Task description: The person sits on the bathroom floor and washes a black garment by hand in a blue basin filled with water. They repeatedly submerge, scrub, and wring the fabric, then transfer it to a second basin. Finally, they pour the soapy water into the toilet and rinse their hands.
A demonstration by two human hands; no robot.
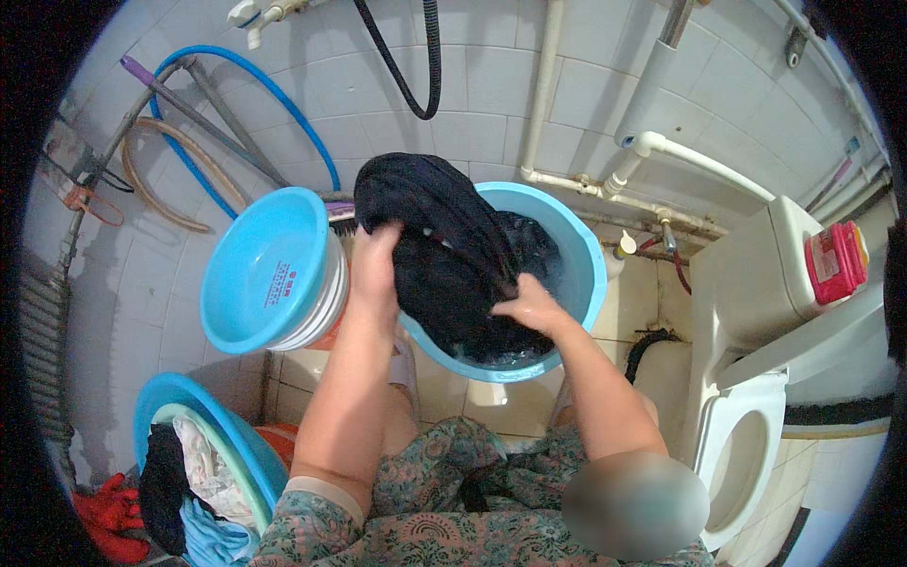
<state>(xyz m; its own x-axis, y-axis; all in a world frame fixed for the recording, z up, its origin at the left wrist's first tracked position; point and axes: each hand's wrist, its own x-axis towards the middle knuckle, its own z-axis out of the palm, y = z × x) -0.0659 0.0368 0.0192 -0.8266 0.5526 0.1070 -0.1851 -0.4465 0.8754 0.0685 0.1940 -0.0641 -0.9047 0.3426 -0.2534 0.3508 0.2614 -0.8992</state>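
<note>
Left hand (pixel 380 253) and right hand (pixel 533 307) grip bunched black fabric (pixel 439 236) over a round blue basin (pixel 590 269).

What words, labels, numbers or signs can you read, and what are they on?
Upper-left blue basin: red mark and small print, too small to read.
Red container on the toilet tank: pale label, too small and blurred to read.
Black cloth: no writing visible.
I can't make out any other writing.
</note>
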